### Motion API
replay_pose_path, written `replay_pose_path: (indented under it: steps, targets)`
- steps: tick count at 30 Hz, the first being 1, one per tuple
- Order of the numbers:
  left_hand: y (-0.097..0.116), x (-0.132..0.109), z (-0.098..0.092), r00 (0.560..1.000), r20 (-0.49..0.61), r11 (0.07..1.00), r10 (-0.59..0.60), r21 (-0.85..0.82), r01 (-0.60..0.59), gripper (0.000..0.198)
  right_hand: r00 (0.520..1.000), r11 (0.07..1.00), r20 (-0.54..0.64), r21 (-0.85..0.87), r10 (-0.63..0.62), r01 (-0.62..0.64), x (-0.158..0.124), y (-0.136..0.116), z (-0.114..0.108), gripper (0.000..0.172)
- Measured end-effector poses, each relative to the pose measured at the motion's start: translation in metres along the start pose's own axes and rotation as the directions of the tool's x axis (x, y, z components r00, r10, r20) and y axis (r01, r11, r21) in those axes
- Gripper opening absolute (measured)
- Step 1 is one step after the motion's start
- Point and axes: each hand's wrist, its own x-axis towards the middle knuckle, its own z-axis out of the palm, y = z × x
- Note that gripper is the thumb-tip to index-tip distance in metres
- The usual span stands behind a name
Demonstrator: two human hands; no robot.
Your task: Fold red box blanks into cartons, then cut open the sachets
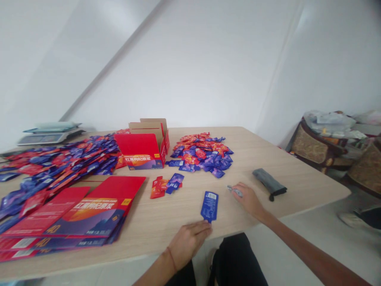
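A blue sachet [209, 205] with a white barcode label lies on the table in front of me. My left hand [190, 240] is closed at its near end, fingertips on the narrow neck. Right of the sachet, my right hand [248, 200] is closed around a small silvery-grey tool [237, 192], whose tip points left; its exact kind is too small to make out. Beyond the sachet lie a few red sachets [157, 188] and blue sachets [175, 182]. A grey pouch [269, 182] with a dark end rests just right of my right hand.
Flattened red-and-blue cartons [89, 210] are stacked at the left of the table [184, 222]. Behind stand an open red box [141, 153], a large sachet heap [74, 155], a smaller heap [202, 153] and a scale [50, 135]. Chairs [312, 143] holding bags are at right.
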Motion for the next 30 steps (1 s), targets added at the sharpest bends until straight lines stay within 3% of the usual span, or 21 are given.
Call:
replay_pose_path:
  steps: [5,8,11,14,17,21,30]
  targets:
    - [0.000,0.001,0.000,1.000,-0.003,0.999,-0.008,-0.049,0.008,0.033,0.983,0.969,0.024,0.171,-0.184,0.177,0.013,-0.061,-0.007,0.027]
    - [0.001,0.001,0.001,1.000,-0.007,0.998,-0.016,-0.058,0.015,0.033,0.936,0.934,0.112,0.176,-0.334,0.312,0.011,-0.093,0.001,0.024]
    - [0.001,0.001,0.001,1.000,-0.014,0.998,-0.018,-0.066,0.017,0.032,0.876,0.903,0.220,0.127,-0.429,0.411,0.003,-0.108,0.015,0.020]
    - [0.002,0.002,0.000,1.000,-0.021,0.996,-0.021,-0.087,0.019,0.031,0.815,0.872,0.323,0.073,-0.481,0.485,-0.006,-0.109,0.031,0.016]
    - [0.002,0.003,-0.002,0.999,-0.022,0.995,-0.024,-0.102,0.021,0.031,0.791,0.845,0.343,0.020,-0.507,0.534,-0.011,-0.103,0.044,0.016]
    - [0.003,0.004,-0.002,0.999,-0.028,0.995,-0.030,-0.092,0.028,0.032,0.784,0.820,0.329,-0.046,-0.527,0.571,-0.009,-0.096,0.051,0.014]
    - [0.003,0.003,-0.003,1.000,-0.021,0.997,-0.013,-0.074,0.011,0.032,0.815,0.832,0.334,-0.134,-0.473,0.538,0.018,-0.084,0.045,0.010]
